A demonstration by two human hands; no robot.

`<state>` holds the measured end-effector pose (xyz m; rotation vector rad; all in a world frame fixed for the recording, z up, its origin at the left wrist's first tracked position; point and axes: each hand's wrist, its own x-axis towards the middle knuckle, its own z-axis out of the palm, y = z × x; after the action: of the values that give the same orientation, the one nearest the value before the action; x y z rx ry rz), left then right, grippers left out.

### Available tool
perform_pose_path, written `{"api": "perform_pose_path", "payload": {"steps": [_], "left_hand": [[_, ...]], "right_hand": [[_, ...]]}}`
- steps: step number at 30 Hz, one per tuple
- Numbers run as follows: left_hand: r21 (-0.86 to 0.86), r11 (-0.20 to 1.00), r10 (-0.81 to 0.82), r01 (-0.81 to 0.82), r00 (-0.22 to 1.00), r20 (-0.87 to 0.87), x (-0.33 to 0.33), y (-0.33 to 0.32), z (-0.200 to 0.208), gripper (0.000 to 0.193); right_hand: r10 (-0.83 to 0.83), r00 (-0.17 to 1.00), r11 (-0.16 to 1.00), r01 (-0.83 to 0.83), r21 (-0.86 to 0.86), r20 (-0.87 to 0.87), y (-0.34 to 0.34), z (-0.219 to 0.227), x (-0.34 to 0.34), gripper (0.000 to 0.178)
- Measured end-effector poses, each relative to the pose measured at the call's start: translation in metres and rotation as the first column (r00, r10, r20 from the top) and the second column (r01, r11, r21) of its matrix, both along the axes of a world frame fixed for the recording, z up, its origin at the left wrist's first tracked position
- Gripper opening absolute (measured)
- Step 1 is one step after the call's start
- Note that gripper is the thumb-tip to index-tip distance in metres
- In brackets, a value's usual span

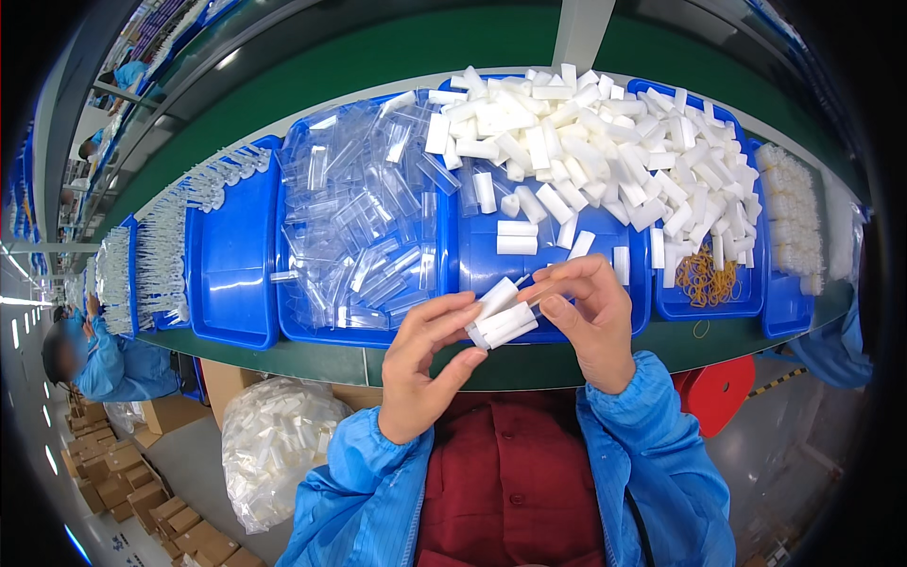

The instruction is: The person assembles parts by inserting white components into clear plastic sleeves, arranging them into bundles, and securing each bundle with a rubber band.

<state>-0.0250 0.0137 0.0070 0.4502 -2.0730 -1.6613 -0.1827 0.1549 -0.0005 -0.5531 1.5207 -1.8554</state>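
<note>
Held item: one small bundle of white, smooth, short blocks (507, 324), clasped between thumb and fingers of our left grip (422, 364). Our right grip (595, 319) is partly curled just beside it; we cannot tell whether its fingertips pinch anything. Ahead-left of our left grip: clear, angular plastic sleeves (373, 222) in a blue rectangular plastic tray (350, 337). Ahead of our right grip: one heap of loose white blocks (586, 142). Right of it: thin yellow elastic bands (706, 280). Under both: our green worktop (529, 371).
</note>
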Motion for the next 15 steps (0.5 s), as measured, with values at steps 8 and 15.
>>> {"api": "perform_pose_path", "payload": {"steps": [8, 15], "left_hand": [[-0.095, 0.995, 0.035, -0.032, 0.999, 0.028, -0.001, 0.003, 0.005, 0.034], [0.136, 0.976, 0.177, -0.17, 0.983, -0.039, -0.003, 0.014, -0.001, 0.042]], "right_hand": [[0.052, 0.99, 0.997, -0.059, -0.045, -0.131, 0.001, -0.01, 0.013, 0.029], [0.172, 0.952, 0.984, -0.175, 0.01, -0.251, 0.001, -0.005, 0.006, 0.029]]}}
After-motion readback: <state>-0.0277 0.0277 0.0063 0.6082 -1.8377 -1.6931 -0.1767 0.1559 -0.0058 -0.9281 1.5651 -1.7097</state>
